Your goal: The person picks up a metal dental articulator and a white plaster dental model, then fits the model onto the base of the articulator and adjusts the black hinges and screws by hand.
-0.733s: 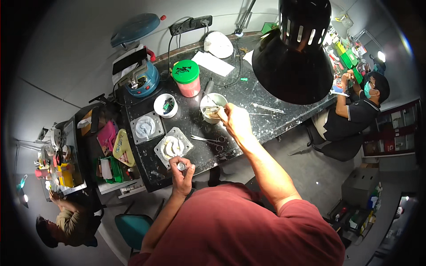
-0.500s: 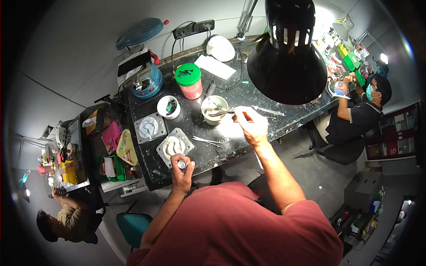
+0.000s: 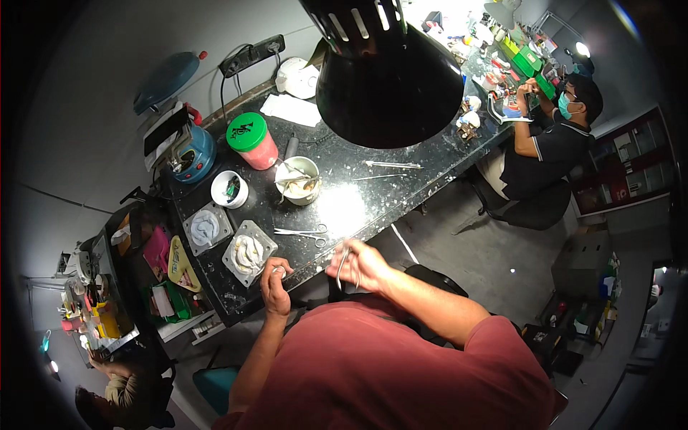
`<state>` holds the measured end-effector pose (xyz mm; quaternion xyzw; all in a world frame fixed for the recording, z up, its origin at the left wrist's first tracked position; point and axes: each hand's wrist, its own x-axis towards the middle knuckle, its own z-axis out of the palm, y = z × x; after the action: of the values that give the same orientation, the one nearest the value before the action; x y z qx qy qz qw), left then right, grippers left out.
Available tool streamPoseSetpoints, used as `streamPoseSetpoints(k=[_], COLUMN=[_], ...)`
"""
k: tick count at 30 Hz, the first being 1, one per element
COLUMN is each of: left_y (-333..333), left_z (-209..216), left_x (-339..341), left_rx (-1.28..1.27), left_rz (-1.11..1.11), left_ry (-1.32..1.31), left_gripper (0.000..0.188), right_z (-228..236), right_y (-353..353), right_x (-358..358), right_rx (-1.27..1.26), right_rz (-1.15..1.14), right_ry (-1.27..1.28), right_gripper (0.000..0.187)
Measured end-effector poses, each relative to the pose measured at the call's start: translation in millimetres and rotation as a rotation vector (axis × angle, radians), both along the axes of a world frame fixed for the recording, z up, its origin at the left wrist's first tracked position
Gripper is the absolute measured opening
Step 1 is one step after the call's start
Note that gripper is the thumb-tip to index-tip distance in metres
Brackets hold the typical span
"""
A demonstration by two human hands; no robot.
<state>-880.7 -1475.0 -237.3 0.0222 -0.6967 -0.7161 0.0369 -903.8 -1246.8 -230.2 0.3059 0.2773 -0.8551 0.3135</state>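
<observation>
Dark speckled bench under a black lamp, cluttered with a bowl, scissors and two plaster moulds. Left hand at the near bench edge, pinched on a small round piece; right hand just beside it, closed on a thin metal tool. Tool's long axis near vertical, tip pointing down; piece lies left of it and close, so right hand nearer to bridging the gap.

A pink round tub with a green lid bearing a black mark stands at the bench's back.
</observation>
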Motion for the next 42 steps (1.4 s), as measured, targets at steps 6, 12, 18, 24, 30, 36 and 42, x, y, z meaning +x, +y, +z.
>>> streamPoseSetpoints(k=[6, 12, 18, 24, 30, 36, 42], left_y=[9, 8, 4, 2, -2, 3, 0], left_z=[10, 3, -1, 8, 10, 3, -1], left_x=[3, 7, 12, 4, -5, 8, 14], left_rx=[-0.058, -0.011, 0.12, 0.132, 0.265, 0.2, 0.167], left_rz=[-0.024, -0.045, -0.112, -0.028, 0.036, 0.019, -0.004], left_ry=[-0.004, 0.005, -0.063, -0.037, 0.004, -0.049, -0.063], left_gripper=[0.017, 0.018, 0.018, 0.016, 0.017, 0.019, 0.018], right_z=[17, 8, 4, 15, 42, 38, 37], right_y=[-14, -20, -19, -18, -20, -7, -9], right_x=[36, 35, 30, 18, -16, -32, -22], right_rx=[-0.13, 0.225, 0.287, 0.25, 0.119, 0.22, 0.24], right_rz=[0.426, 0.57, 0.529, 0.348, 0.062, 0.062, 0.092], right_ry=[-0.007, 0.224, 0.225, 0.24, 0.527, 0.435, 0.388], right_gripper=[0.032, 0.028, 0.037, 0.039, 0.034, 0.031, 0.038])
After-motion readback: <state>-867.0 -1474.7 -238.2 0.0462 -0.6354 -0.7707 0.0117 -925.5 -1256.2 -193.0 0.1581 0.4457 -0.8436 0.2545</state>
